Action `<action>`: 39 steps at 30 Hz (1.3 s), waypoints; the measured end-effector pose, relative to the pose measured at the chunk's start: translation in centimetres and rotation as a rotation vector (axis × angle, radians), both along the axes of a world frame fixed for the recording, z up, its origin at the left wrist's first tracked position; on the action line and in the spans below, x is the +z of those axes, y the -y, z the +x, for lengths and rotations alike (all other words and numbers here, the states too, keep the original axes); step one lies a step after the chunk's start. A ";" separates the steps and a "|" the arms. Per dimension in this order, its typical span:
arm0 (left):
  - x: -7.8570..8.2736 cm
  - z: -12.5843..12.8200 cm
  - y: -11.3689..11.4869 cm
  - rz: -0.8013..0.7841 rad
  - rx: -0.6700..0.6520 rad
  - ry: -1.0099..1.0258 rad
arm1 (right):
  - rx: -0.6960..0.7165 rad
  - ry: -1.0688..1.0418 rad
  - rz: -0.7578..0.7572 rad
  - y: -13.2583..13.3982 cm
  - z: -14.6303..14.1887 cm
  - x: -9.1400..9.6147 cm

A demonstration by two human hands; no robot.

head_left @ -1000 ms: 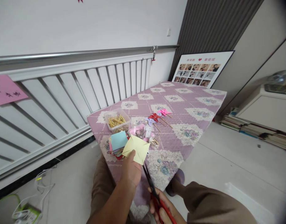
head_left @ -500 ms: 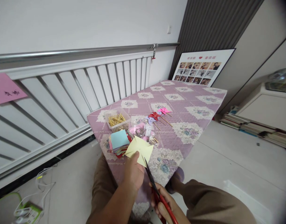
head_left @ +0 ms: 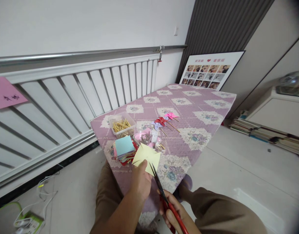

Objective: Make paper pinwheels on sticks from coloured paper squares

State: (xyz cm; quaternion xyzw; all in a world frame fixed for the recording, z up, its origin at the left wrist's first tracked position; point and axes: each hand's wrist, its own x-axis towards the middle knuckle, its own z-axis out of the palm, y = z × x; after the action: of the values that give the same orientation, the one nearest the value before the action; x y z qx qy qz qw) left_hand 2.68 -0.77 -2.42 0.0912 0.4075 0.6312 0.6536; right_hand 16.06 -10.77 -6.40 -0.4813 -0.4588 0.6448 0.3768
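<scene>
My left hand [head_left: 142, 177] pinches a pale yellow square of paper [head_left: 149, 156], thumb on top, with slits cut in from its corners. Red-handled scissors [head_left: 161, 188] are gripped in my right hand [head_left: 175, 211], their dark blades slightly parted at the paper's near right corner. Just beyond the left hand lies a stack of coloured paper squares [head_left: 125, 146], light blue on top. Behind it stands a clear plastic box [head_left: 122, 125] of short wooden sticks. Several small paper pinwheels on sticks, including a red pinwheel [head_left: 160, 121] and a pink pinwheel [head_left: 170, 115], lie farther back.
A pink tray [head_left: 143, 136] of small metal pieces and a little round container [head_left: 160, 146] sit beyond the paper. The purple flowered tablecloth [head_left: 175, 126] covers the table. A white radiator [head_left: 90, 87] runs along the left; a photo board [head_left: 210, 70] leans at the back.
The scissor blades have parted a little and shifted slightly back from the paper's corner. The yellow paper has moved barely, still in my left hand.
</scene>
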 end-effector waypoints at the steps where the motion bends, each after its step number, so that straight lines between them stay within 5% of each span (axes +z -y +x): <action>1: 0.0 0.0 0.0 0.015 -0.003 0.030 | 0.011 0.009 0.008 -0.1 0.0 0.0; 30: 0.2 0.1 0.4 0.076 -0.009 0.165 | -0.024 -0.181 -0.106 -0.7 -0.5 -3.3; 39: 1.0 0.1 0.4 0.059 0.009 0.189 | -0.049 -0.225 -0.114 -0.5 -0.8 -2.3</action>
State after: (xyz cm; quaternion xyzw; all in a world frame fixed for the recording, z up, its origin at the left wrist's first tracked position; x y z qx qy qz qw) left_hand 2.82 -1.21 -1.46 0.0488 0.3256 0.6519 0.6831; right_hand 15.31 -10.24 -8.68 -0.4375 -0.3644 0.7103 0.4138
